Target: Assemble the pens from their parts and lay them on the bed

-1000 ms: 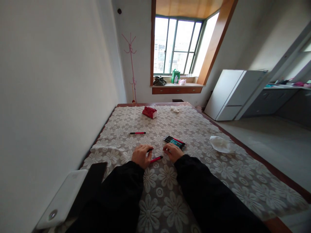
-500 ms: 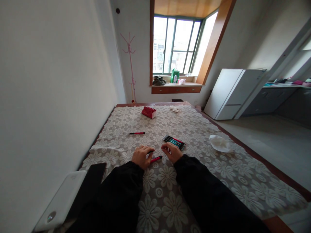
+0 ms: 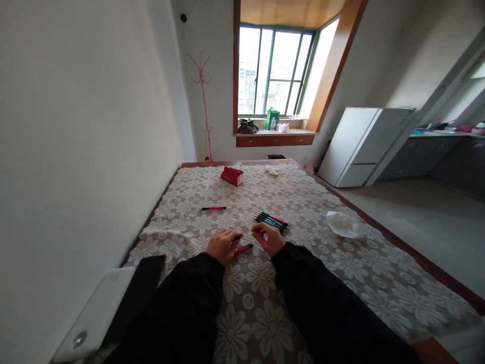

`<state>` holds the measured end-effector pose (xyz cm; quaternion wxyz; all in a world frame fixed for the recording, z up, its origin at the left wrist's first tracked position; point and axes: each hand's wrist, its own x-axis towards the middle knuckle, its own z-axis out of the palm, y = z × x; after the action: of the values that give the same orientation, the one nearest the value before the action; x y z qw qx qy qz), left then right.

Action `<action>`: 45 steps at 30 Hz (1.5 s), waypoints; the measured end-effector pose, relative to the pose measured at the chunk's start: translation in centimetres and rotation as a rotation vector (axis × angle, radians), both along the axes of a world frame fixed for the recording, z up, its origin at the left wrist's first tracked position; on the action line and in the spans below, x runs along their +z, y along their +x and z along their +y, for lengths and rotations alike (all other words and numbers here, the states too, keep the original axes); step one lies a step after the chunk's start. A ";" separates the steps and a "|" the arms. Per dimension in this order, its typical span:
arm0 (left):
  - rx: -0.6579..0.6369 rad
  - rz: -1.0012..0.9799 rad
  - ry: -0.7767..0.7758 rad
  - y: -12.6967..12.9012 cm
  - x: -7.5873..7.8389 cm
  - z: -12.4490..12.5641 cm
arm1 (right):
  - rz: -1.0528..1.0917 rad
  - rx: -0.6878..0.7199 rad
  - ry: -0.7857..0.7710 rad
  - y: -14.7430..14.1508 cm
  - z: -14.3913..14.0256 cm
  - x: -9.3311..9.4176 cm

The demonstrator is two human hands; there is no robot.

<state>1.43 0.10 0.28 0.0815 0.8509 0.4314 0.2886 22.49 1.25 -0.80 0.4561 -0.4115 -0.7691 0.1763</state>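
Head view. Left hand and right hand rest close together on the desk, which carries a floral lace cloth, near its front edge. The left fingers curl around a dark pen piece; how tightly they close cannot be told. The right fingers are bent, tips pinched together; whether they grip anything cannot be told. A red pen lies on the cloth between the hands, just beside the left. A bundle of pens lies just beyond the right hand. A single red pen lies farther back; a red packet sits near the far edge; a crumpled tissue lies toward the right edge.
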 end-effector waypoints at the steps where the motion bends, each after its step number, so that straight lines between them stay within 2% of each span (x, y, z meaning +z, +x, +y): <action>1: -0.006 0.005 0.001 0.0 0.0 0.0 | -0.008 0.005 0.009 0.0 -0.1 0.1; 18: 0.021 -0.004 0.004 0.0 0.1 -0.1 | -0.014 0.041 -0.019 -0.2 -0.1 0.3; 26: 0.011 -0.040 -0.005 0.0 0.1 0.0 | 0.025 0.084 -0.109 -0.1 0.2 -0.4; 32: 0.049 -0.075 0.003 0.0 0.2 0.0 | -0.115 0.008 -0.133 0.3 0.4 -0.8; 37: 0.092 -0.098 0.026 -0.1 0.1 0.0 | -0.308 0.128 -0.045 0.2 0.1 -0.6; 40: 0.110 -0.105 0.038 0.0 0.3 0.0 | -0.350 0.210 -0.011 0.2 0.1 -0.4; 45: 0.166 -0.138 0.037 0.1 0.7 -0.2 | -0.204 0.094 -0.145 1.5 0.8 -0.2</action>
<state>1.54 -0.14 0.99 0.0710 0.7916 0.4884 0.3602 24.00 2.03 -1.00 0.3357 -0.4226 -0.8153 0.2099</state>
